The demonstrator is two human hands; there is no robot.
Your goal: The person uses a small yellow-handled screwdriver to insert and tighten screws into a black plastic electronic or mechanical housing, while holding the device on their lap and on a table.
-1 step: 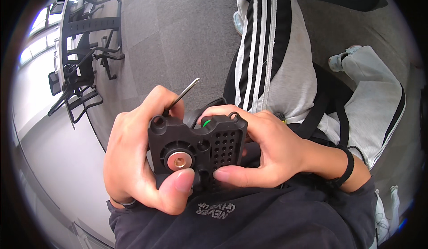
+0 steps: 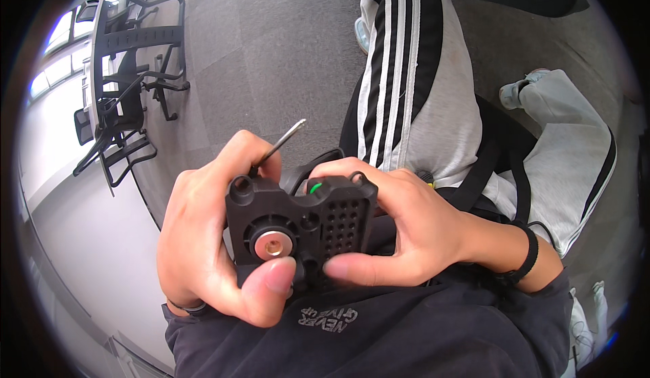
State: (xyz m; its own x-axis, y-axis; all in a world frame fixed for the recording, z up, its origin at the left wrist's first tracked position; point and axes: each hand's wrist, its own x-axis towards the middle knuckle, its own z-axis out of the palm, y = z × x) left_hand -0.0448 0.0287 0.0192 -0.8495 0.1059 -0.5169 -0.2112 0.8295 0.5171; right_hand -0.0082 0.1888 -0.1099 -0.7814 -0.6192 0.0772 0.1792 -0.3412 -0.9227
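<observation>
L hand [image 2: 196, 236] & R hand [image 2: 413, 229] grip blk unit [image 2: 301, 204] by opp. edges in front of shirt [image 2: 406, 330], open floor [image 2: 271, 53] fwd. Count: 2 hands, 1 unit, 1 rod [image 2: 288, 136] jutting past L index.

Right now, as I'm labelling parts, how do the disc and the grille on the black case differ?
The disc is round and metallic; the grille is black and roughly rectangular. The disc has one central hole; the grille has rows of holes. Both face the camera.

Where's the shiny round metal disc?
In the head view, the metal disc is on the left side of the black perforated housing, just above the left thumb's tip.
</observation>
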